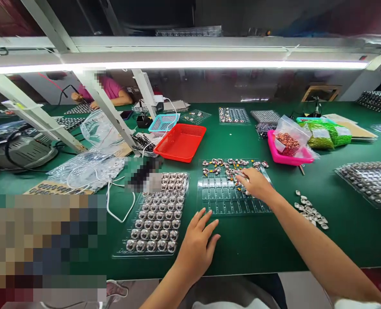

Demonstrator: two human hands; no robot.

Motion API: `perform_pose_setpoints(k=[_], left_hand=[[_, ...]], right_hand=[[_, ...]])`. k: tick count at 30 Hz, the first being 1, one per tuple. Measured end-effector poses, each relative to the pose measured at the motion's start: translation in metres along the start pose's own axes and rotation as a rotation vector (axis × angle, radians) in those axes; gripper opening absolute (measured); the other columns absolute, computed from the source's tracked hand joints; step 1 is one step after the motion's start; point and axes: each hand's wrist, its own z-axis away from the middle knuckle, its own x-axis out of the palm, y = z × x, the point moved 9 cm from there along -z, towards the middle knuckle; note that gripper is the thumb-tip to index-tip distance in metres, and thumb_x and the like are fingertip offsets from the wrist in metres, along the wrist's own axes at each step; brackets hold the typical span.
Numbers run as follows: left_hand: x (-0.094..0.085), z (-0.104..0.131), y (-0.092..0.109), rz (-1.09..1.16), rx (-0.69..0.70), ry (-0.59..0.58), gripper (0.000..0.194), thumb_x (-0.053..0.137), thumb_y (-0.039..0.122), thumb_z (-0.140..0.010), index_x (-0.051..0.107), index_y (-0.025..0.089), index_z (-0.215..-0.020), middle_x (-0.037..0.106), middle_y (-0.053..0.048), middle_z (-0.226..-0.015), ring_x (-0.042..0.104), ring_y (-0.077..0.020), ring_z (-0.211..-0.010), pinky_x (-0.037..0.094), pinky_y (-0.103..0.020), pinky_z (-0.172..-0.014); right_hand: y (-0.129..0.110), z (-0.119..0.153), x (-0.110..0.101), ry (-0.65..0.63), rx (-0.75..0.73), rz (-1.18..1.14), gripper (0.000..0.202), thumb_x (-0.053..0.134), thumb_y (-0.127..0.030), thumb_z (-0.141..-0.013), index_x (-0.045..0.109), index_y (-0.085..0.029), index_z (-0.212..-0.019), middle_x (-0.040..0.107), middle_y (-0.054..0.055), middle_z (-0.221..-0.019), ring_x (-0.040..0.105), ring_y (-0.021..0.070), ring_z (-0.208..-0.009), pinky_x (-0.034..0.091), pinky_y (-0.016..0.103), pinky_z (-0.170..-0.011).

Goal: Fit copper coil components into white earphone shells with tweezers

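My left hand [198,240] rests on the green table with its fingers spread, holding nothing. It lies between a clear tray of shiny silver domed parts [156,223] and a clear plastic tray [214,195] with many small pockets. Over the pocketed tray is my right hand [255,183], fingers drawn together in a pinch among small wired components [231,171]. What sits between the fingertips is too small to make out. These components, with white, red and orange bits, lie along the tray's far rows. Right of my forearm, small silver-white pieces [311,210] lie loose in a pile.
Behind the trays stand a red basket [180,143] and a blue basket [164,123]. A pink bin [288,152] holds a bag of copper-coloured parts; green bags [330,134] lie beyond. Stacked trays [370,182] stand right. A person [113,92] works at the far left, behind white posts.
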Motion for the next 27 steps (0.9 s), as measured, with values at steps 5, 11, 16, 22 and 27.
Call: perform_pose_setpoints(k=[5, 11, 16, 22, 27], left_hand=[[0.028, -0.007, -0.011, -0.150, -0.056, -0.021, 0.045, 0.058, 0.026, -0.093, 0.057, 0.018, -0.137, 0.053, -0.015, -0.148, 0.039, -0.0385, -0.143, 0.042, -0.061, -0.111], [0.032, -0.004, -0.009, -0.199, -0.031, -0.030, 0.045, 0.055, 0.028, -0.095, 0.054, 0.019, -0.139, 0.051, -0.015, -0.150, 0.038, -0.0385, -0.143, 0.041, -0.060, -0.111], [0.032, -0.005, -0.007, -0.205, -0.023, -0.025, 0.046, 0.054, 0.028, -0.095, 0.053, 0.018, -0.140, 0.051, -0.016, -0.150, 0.038, -0.0393, -0.143, 0.041, -0.061, -0.111], [0.031, -0.005, -0.007, -0.195, -0.018, -0.009, 0.046, 0.055, 0.027, -0.094, 0.054, 0.016, -0.138, 0.052, -0.018, -0.148, 0.039, -0.0402, -0.142, 0.041, -0.061, -0.110], [0.025, -0.008, -0.008, -0.163, -0.045, 0.036, 0.041, 0.058, 0.024, -0.092, 0.058, 0.018, -0.134, 0.061, -0.015, -0.136, 0.048, -0.0381, -0.134, 0.044, -0.057, -0.108]], right_hand=[[-0.009, -0.043, 0.025, 0.011, 0.064, 0.155, 0.068, 0.051, -0.064, -0.093, 0.047, -0.017, -0.142, 0.055, 0.019, -0.127, 0.065, 0.0308, -0.103, 0.049, 0.034, -0.082], [-0.026, -0.063, 0.049, -0.036, 0.066, 0.269, 0.062, 0.040, -0.065, -0.097, 0.051, -0.017, -0.134, 0.055, 0.020, -0.123, 0.065, 0.0318, -0.104, 0.049, 0.035, -0.082], [-0.027, -0.062, 0.053, -0.048, -0.009, 0.302, 0.042, 0.043, -0.048, -0.103, 0.056, -0.015, -0.127, 0.059, 0.015, -0.123, 0.064, 0.0276, -0.105, 0.052, 0.039, -0.085], [-0.021, -0.061, 0.054, -0.055, -0.076, 0.291, 0.030, 0.060, -0.033, -0.098, 0.060, -0.015, -0.122, 0.064, 0.010, -0.120, 0.065, 0.0239, -0.103, 0.056, 0.044, -0.087], [-0.021, -0.056, 0.045, -0.001, -0.073, 0.233, 0.028, 0.060, -0.033, -0.098, 0.061, -0.015, -0.120, 0.065, 0.009, -0.118, 0.066, 0.0230, -0.101, 0.057, 0.043, -0.086]])
